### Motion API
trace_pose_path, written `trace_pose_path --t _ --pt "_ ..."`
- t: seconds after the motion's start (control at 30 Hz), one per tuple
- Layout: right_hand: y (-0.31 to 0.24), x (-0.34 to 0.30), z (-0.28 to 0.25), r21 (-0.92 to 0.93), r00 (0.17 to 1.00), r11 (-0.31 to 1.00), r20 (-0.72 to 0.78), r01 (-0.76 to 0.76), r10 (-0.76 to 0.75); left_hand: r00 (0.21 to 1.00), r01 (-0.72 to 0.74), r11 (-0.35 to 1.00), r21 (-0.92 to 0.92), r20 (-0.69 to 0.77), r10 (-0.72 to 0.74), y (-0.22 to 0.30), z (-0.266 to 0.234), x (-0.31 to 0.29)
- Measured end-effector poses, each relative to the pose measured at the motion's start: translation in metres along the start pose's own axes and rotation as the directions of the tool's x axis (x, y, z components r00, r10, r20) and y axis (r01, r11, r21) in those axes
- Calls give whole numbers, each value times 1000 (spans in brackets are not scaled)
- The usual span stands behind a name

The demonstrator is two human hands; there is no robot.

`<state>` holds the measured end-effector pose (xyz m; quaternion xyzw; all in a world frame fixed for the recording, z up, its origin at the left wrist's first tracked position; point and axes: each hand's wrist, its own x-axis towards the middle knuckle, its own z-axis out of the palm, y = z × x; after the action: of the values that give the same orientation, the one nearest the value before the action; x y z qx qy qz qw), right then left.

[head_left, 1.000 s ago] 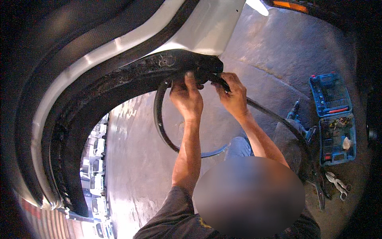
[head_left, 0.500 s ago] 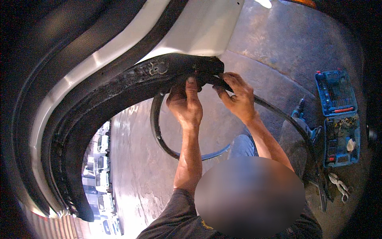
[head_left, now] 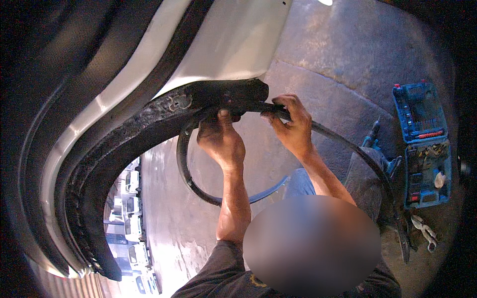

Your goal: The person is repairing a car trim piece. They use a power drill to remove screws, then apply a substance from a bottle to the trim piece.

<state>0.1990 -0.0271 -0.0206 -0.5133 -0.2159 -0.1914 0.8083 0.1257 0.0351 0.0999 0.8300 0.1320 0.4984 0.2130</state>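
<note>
A long black rubber-like strip [head_left: 348, 140] runs from under the end of a black wheel-arch trim [head_left: 149, 114] out to the right and down toward the floor. My right hand [head_left: 294, 126] pinches this strip between thumb and fingers, just right of the trim's end. At the trim's lower edge, my left hand [head_left: 222, 144] is closed, thumb up against the strip and edge, its fingers partly hidden behind. A curved black length [head_left: 185, 166] hangs in a loop beneath that hand and passes toward my leg. Above the trim is a white body panel [head_left: 223, 44].
On the floor at right lies an open blue toolbox [head_left: 403, 114] with bits and small parts. A blue power drill [head_left: 373, 135] is beside my leg, and pliers [head_left: 423, 229] lie below the box. Parked white vehicles [head_left: 133, 226] show at lower left.
The vehicle has shifted down and left in the picture, my left hand along with it. My right hand, still on the strip, is slightly farther from the trim's end.
</note>
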Motion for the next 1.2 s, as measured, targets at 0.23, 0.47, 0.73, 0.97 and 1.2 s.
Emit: trace_pose_path --t 0.23,0.47,0.73,0.97,1.2 --pt "-9 14 -19 26 977 990 167 -142 136 996 69 985 -160 -44 -77 9 4 -1" --pt "-32 -6 -108 -300 973 937 198 176 -120 994 91 989 -118 -48 -97 8 4 0" --pt "3 -35 -197 -619 878 760 232 -198 418 993 105 985 -135 -47 -112 9 2 -2" --pt "152 -135 -317 -981 563 64 159 184 811 992 128 987 -100 32 -125 16 3 -3" --pt "201 -166 -329 -991 648 70 128 115 751 969 244 965 -96 58 -239 32 2 -3"
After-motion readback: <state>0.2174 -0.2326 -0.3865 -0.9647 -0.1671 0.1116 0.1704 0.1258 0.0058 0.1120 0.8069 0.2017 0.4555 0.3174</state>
